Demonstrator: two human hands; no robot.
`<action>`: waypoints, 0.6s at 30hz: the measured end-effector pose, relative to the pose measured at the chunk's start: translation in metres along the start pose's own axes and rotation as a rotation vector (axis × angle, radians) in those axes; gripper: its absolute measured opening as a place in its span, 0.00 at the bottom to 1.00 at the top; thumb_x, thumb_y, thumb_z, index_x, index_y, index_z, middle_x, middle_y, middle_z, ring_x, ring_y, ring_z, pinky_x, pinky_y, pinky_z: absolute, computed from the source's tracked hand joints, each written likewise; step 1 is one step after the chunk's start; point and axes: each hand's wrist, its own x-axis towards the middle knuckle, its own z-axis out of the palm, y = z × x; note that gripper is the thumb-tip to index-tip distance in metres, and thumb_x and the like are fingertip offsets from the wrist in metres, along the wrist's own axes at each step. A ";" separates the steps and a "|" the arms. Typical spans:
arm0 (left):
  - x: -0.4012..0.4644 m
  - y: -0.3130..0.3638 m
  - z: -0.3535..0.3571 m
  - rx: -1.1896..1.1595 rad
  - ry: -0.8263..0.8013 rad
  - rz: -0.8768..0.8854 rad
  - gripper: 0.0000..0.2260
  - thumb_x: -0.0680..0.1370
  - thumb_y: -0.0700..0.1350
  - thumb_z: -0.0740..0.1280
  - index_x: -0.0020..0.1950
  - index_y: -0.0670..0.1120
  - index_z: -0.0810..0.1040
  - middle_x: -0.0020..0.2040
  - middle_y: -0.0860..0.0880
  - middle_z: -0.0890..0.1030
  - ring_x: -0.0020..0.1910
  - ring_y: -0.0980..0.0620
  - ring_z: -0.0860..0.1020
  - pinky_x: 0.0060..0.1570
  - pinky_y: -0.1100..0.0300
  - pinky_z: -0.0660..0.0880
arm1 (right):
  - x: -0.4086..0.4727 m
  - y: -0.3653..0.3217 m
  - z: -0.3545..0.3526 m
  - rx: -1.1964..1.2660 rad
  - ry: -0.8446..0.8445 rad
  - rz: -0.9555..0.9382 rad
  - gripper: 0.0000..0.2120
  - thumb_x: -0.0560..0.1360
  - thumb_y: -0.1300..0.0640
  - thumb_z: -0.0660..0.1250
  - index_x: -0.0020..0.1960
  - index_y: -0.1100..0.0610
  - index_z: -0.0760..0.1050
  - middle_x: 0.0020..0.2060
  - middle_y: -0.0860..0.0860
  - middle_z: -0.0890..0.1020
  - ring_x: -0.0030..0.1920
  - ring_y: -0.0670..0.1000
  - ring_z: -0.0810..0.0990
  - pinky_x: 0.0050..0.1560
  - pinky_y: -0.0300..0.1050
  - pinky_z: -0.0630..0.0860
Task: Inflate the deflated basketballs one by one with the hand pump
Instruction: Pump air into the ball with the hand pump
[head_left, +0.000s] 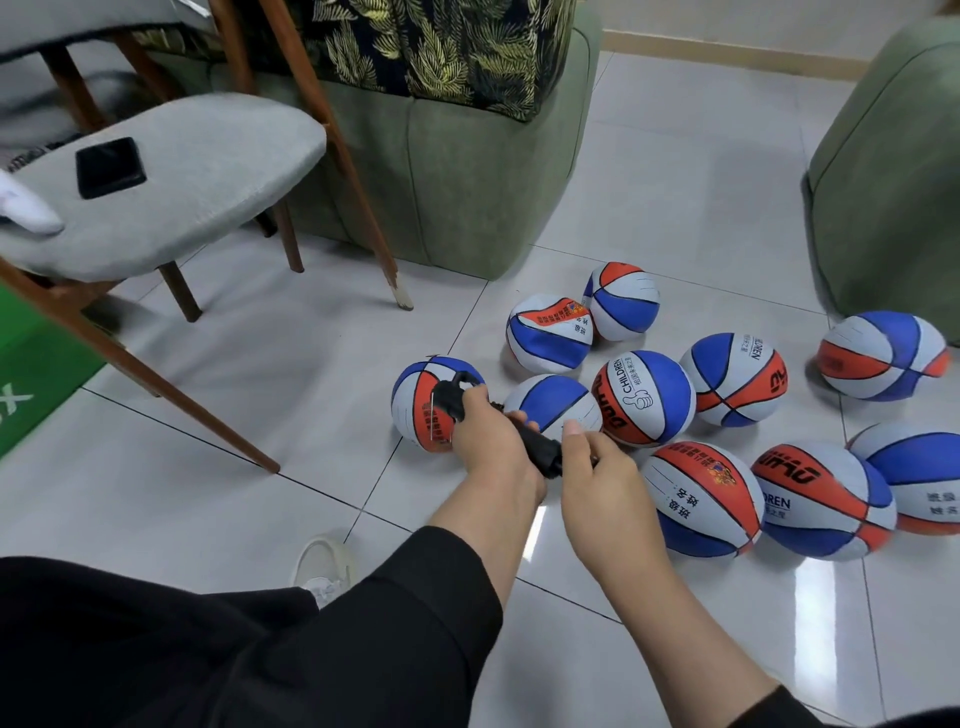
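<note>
Basketballs (644, 397) on glossy tile floor (675, 182) | left grip (493, 441) grasping pump (540, 449) | right grip (602, 478) pinching its end

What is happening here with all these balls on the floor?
A person is crouched over a tiled floor holding a black hand pump. The left hand grips the pump's barrel, and the right hand is at its near end. The pump points toward the basketball at the left end of the group. About nine more red, white and blue basketballs lie to the right, several looking dented or soft.
</note>
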 end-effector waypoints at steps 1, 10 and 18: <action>0.002 0.005 0.000 0.005 -0.002 0.007 0.13 0.79 0.56 0.68 0.51 0.45 0.79 0.27 0.52 0.76 0.29 0.51 0.76 0.41 0.57 0.81 | 0.000 0.000 0.000 -0.005 -0.009 -0.012 0.24 0.79 0.33 0.50 0.53 0.48 0.77 0.44 0.46 0.82 0.50 0.52 0.80 0.53 0.56 0.79; 0.036 0.066 -0.012 -0.048 0.026 0.021 0.11 0.80 0.52 0.66 0.40 0.50 0.70 0.29 0.53 0.73 0.26 0.52 0.71 0.38 0.60 0.74 | -0.004 -0.002 -0.023 0.018 0.016 -0.041 0.21 0.81 0.35 0.54 0.53 0.48 0.78 0.45 0.45 0.82 0.47 0.48 0.80 0.49 0.51 0.79; 0.024 0.040 -0.009 -0.083 0.036 0.017 0.10 0.79 0.54 0.67 0.43 0.50 0.74 0.29 0.53 0.75 0.29 0.52 0.73 0.48 0.56 0.79 | 0.000 0.002 -0.015 0.005 0.051 -0.001 0.21 0.82 0.38 0.52 0.52 0.50 0.78 0.42 0.48 0.82 0.47 0.53 0.80 0.50 0.56 0.79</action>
